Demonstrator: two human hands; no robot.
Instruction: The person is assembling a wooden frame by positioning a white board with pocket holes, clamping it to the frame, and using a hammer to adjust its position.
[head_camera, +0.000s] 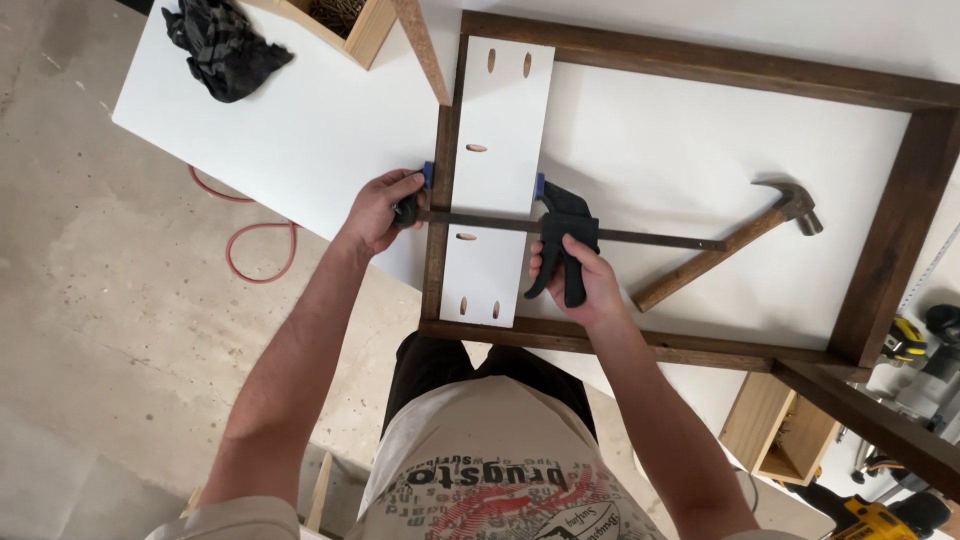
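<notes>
Across the left end of the dark wooden frame (690, 70), a bar clamp (560, 232) spanned a white drilled panel (498, 170) and the frame's left rail. Left hand (380, 212) closed on the fixed jaw end outside the rail; right hand (580, 280) wrapped on the black trigger grip. Judgement: bar should stay square to the rail, pads flat, pressure gradual. Hammer (730, 245) lay just beside the bar tip, limiting room rightward. White desk (300, 140) edge sat near the left hand; black rag (225, 45) well apart
</notes>
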